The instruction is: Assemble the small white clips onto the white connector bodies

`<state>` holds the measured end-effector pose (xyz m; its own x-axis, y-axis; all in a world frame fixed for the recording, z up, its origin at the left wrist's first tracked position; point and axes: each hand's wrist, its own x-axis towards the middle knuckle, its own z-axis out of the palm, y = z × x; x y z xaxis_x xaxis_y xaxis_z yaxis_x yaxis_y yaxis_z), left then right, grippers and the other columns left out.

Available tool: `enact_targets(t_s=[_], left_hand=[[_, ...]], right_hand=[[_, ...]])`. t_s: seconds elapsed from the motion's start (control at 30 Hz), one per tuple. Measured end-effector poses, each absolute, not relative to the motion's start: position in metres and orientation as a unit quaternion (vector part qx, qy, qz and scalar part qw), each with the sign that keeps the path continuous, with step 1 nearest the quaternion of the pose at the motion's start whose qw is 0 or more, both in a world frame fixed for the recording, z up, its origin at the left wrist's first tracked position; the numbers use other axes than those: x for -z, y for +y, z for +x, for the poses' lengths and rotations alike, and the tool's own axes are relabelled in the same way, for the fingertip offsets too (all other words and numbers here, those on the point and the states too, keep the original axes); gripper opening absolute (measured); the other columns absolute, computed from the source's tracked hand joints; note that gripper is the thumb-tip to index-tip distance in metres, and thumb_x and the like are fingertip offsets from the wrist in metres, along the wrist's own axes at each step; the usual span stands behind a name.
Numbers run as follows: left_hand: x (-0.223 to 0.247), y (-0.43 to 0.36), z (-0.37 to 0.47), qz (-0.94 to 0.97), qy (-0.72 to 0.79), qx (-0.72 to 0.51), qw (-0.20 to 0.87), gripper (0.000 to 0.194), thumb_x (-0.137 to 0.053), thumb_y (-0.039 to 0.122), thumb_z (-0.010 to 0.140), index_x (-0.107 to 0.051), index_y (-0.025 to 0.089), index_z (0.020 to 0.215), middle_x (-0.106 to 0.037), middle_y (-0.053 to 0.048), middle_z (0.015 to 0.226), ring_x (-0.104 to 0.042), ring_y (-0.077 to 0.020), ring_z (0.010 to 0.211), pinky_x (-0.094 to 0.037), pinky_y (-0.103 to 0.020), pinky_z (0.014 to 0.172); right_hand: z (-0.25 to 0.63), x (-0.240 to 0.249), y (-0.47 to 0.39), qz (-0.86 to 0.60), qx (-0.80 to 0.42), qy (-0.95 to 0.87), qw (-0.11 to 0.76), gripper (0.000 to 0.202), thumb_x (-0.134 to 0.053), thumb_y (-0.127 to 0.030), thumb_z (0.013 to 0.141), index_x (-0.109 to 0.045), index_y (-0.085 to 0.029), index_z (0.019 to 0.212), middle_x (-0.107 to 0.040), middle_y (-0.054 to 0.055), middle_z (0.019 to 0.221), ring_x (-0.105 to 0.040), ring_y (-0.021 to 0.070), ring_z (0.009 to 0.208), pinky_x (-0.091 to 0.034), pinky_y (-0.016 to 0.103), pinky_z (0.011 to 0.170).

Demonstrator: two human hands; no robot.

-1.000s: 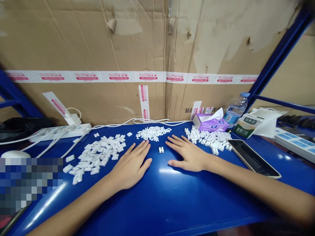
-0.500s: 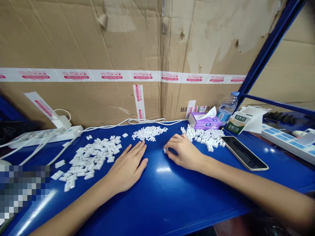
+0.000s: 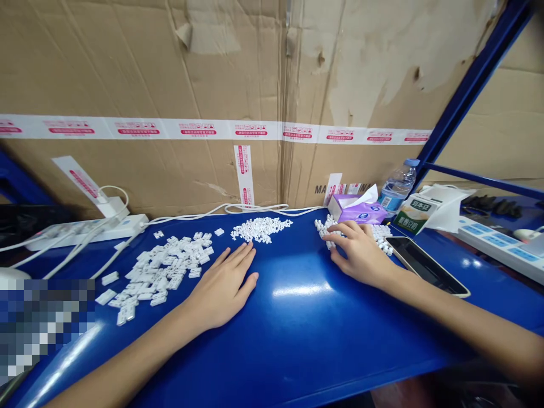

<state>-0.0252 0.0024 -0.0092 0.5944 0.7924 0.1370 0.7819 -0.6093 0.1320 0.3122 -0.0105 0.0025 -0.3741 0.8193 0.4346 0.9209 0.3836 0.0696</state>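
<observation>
My left hand (image 3: 225, 283) lies flat, palm down, on the blue table (image 3: 293, 323), holding nothing. Its fingertips stop just short of a small heap of tiny white bits (image 3: 260, 228). To its left spreads a wide pile of white plastic connector pieces (image 3: 165, 269). My right hand (image 3: 359, 252) rests with bent fingers on a second pile of white pieces (image 3: 385, 233) at the right. Whether a piece sits under those fingers is hidden.
A phone (image 3: 427, 258) lies face up right of my right hand. Behind it stand a purple tissue pack (image 3: 357, 209), a water bottle (image 3: 397, 190) and a drink carton (image 3: 414, 218). Power strips (image 3: 85, 232) (image 3: 501, 246) flank the table. A cardboard wall (image 3: 272, 85) closes the back.
My right hand closed on the single white piece lying between my hands, then moved right onto the right pile. That piece is gone from the table's middle. My left hand stayed put.
</observation>
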Motion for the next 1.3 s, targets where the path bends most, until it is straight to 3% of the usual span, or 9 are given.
enact_targets(t_s=[0.17, 0.4, 0.73, 0.83, 1.0, 1.1, 1.17, 1.3], left_hand=[[0.011, 0.003, -0.026, 0.895, 0.432, -0.113, 0.020, 0.058, -0.034, 0.043, 0.105, -0.042, 0.014, 0.155, -0.036, -0.013, 0.162, -0.033, -0.0276, 0.152, -0.026, -0.052, 0.125], [0.011, 0.002, -0.024, 0.892, 0.442, -0.097, 0.016, 0.059, -0.035, 0.042, 0.105, -0.042, 0.011, 0.155, -0.036, -0.014, 0.163, -0.032, -0.0272, 0.152, -0.025, -0.052, 0.125], [0.008, -0.002, -0.022, 0.889, 0.444, -0.105, 0.025, 0.057, -0.037, 0.040, 0.104, -0.044, 0.012, 0.154, -0.037, -0.014, 0.162, -0.033, -0.0276, 0.152, -0.025, -0.052, 0.125], [0.004, -0.003, -0.023, 0.891, 0.439, -0.115, 0.020, 0.053, -0.042, 0.039, 0.102, -0.053, 0.014, 0.148, -0.044, -0.013, 0.159, -0.040, -0.0303, 0.148, -0.031, -0.053, 0.122], [-0.017, 0.007, -0.044, 0.883, 0.438, -0.168, 0.003, 0.036, -0.050, 0.034, 0.098, -0.073, 0.019, 0.122, -0.072, -0.009, 0.127, -0.067, -0.0278, 0.115, -0.051, -0.045, 0.103], [-0.032, 0.022, -0.069, 0.868, 0.462, -0.182, -0.027, 0.036, -0.050, 0.034, 0.095, -0.075, 0.017, 0.113, -0.075, -0.011, 0.114, -0.069, -0.0288, 0.106, -0.053, -0.044, 0.095], [-0.041, 0.031, -0.085, 0.858, 0.494, -0.143, -0.014, 0.034, -0.052, 0.035, 0.093, -0.076, 0.019, 0.110, -0.076, -0.009, 0.110, -0.071, -0.0273, 0.094, -0.055, -0.040, 0.081], [-0.050, 0.039, -0.107, 0.846, 0.526, -0.088, 0.026, 0.026, -0.058, 0.036, 0.086, -0.079, 0.023, 0.093, -0.077, -0.005, 0.087, -0.069, -0.0233, 0.076, -0.048, -0.032, 0.063]], right_hand=[[0.265, -0.001, -0.012, -0.478, 0.055, -0.852, 0.207, 0.054, -0.051, -0.035, 0.095, -0.057, -0.012, 0.144, -0.055, 0.019, 0.149, -0.043, 0.0359, 0.144, -0.036, 0.059, 0.116], [0.219, 0.002, -0.014, -0.460, -0.016, -0.874, 0.153, 0.063, -0.044, -0.039, 0.101, -0.047, 0.000, 0.149, -0.040, 0.025, 0.158, -0.031, 0.0344, 0.151, -0.029, 0.054, 0.123], [0.218, 0.015, -0.010, -0.452, -0.046, -0.876, 0.160, 0.070, -0.046, -0.049, 0.100, -0.043, -0.004, 0.153, -0.038, 0.024, 0.159, -0.031, 0.0345, 0.151, -0.028, 0.057, 0.123], [0.218, 0.015, -0.010, -0.458, -0.047, -0.874, 0.152, 0.070, -0.045, -0.050, 0.100, -0.043, -0.005, 0.153, -0.039, 0.022, 0.159, -0.031, 0.0339, 0.151, -0.028, 0.056, 0.124], [0.218, 0.013, -0.009, -0.462, -0.051, -0.875, 0.132, 0.073, -0.042, -0.053, 0.101, -0.041, -0.001, 0.153, -0.036, 0.023, 0.160, -0.028, 0.0337, 0.152, -0.025, 0.054, 0.125], [0.218, 0.013, -0.009, -0.461, -0.054, -0.875, 0.138, 0.073, -0.043, -0.053, 0.101, -0.041, -0.002, 0.154, -0.037, 0.022, 0.160, -0.029, 0.0336, 0.152, -0.025, 0.054, 0.125], [0.219, 0.013, -0.009, -0.461, -0.055, -0.874, 0.142, 0.073, -0.043, -0.053, 0.101, -0.041, -0.003, 0.154, -0.037, 0.022, 0.159, -0.029, 0.0337, 0.152, -0.025, 0.055, 0.125], [0.219, 0.012, -0.009, -0.461, -0.055, -0.875, 0.136, 0.073, -0.043, -0.052, 0.101, -0.041, -0.002, 0.153, -0.037, 0.022, 0.160, -0.029, 0.0336, 0.152, -0.024, 0.054, 0.125]])
